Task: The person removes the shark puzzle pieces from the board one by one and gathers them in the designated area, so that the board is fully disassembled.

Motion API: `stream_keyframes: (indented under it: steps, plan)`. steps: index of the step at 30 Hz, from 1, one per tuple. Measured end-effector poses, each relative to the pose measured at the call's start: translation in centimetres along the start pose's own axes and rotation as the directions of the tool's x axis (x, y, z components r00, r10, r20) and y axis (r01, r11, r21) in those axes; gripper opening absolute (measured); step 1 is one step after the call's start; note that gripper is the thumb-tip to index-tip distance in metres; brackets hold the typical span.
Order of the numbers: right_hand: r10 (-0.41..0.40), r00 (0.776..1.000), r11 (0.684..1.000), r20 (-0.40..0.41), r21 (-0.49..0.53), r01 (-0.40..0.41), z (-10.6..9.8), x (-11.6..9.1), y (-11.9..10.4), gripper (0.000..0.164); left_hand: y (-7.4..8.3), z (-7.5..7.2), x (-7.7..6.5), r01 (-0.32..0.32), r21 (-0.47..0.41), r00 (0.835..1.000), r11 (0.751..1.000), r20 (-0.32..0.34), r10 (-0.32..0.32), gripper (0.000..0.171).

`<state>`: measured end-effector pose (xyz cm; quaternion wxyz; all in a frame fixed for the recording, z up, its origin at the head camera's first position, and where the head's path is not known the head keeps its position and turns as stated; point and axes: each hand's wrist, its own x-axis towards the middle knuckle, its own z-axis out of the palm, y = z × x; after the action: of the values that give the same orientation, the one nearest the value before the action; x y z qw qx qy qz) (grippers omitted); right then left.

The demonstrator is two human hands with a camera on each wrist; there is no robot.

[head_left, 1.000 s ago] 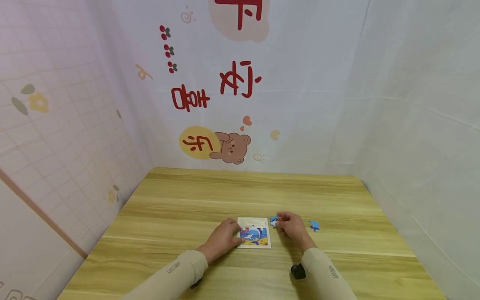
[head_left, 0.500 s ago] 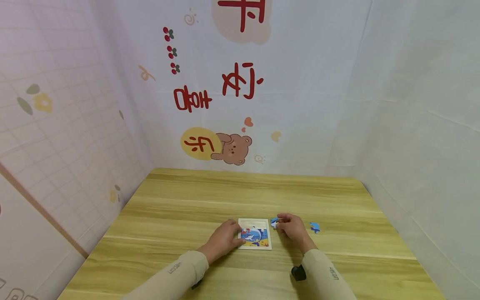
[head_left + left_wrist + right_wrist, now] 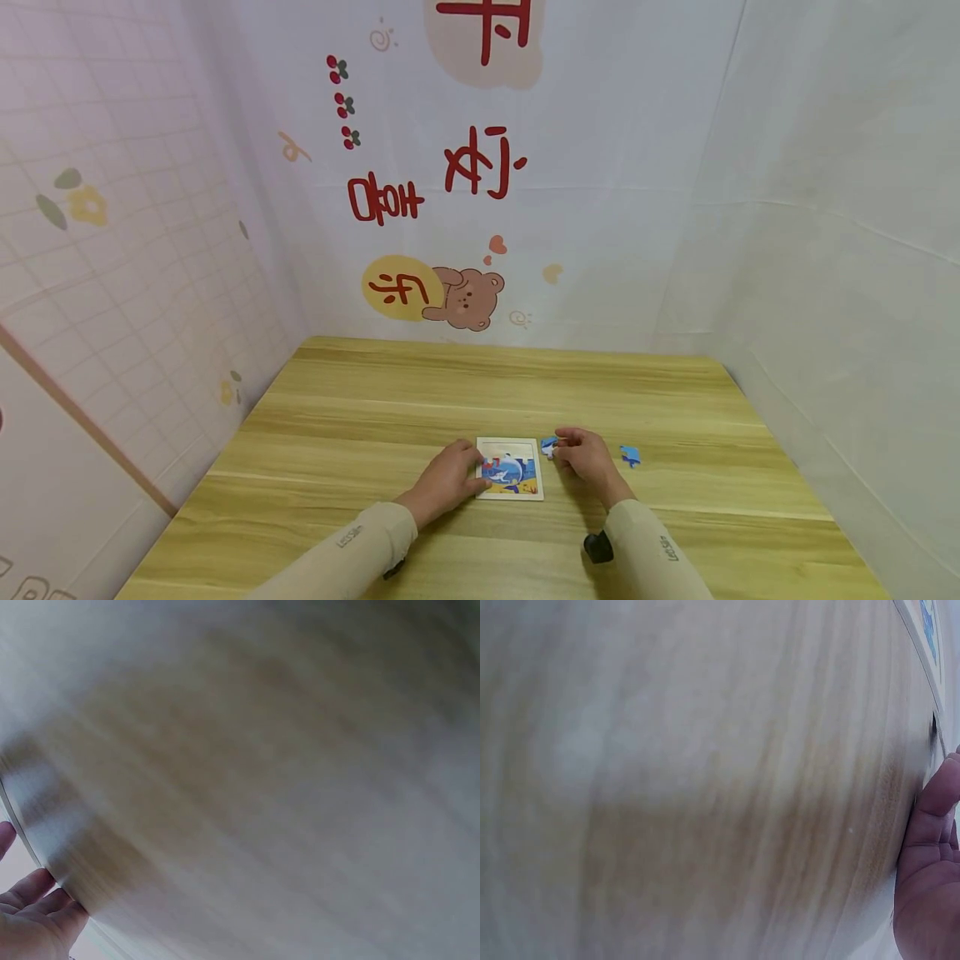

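Note:
A square puzzle board (image 3: pixel 508 442) with a pale rim lies on the table, partly filled with a blue sea-animal picture; bare backing shows along its far side. My left hand (image 3: pixel 442 479) rests at the board's left edge, thumb and fingers spread apart on the rim. In the left wrist view, that hand's fingertips (image 3: pixel 71 913) meet the edge. Just right of the board, my right hand (image 3: pixel 587 457) pinches a blue-and-white puzzle piece (image 3: pixel 548 447) between thumb and fingers, low over the table. The right wrist view shows the hand (image 3: pixel 930 892) but hides most of the piece.
Another blue puzzle piece (image 3: pixel 630 455) lies on the wooden table (image 3: pixel 375 383), to the right of my right hand. White printed cloth (image 3: pixel 600 208) encloses the table at the back and both sides. A black wrist device (image 3: pixel 597 547) hangs under the right sleeve.
The head view has shifted slightly. Both hands keep nearly the same places, the left at the board and the right with its puzzle piece.

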<state>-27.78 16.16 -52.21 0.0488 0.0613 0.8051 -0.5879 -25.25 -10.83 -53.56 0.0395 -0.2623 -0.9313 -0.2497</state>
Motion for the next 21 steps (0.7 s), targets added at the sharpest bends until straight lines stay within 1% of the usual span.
stream_keyframes:
  steps: [4,12,17,21]
  plan:
    - [0.006,1.0,1.0,-0.006,0.015,-0.006,-0.2,-0.2,0.0,0.04,0.2,0.0,0.0,0.009,0.0,1.0,1.0,0.01,-0.009,0.036]
    - [0.017,1.0,1.0,-0.011,0.024,-0.017,-0.5,-0.7,-0.3,0.037,0.7,-0.4,-0.1,0.01,-0.012,1.0,1.0,0.014,-0.01,0.036]
    - [-0.018,1.0,1.0,-0.007,0.016,0.018,-0.3,-0.9,-0.4,0.036,0.7,-0.5,-0.1,0.009,-0.02,1.0,1.0,0.015,-0.009,0.035]
    - [-0.031,1.0,1.0,-0.002,0.0,0.031,0.3,-1.3,-0.4,0.034,0.6,-0.5,0.0,0.006,-0.024,1.0,1.0,0.013,-0.006,0.034]
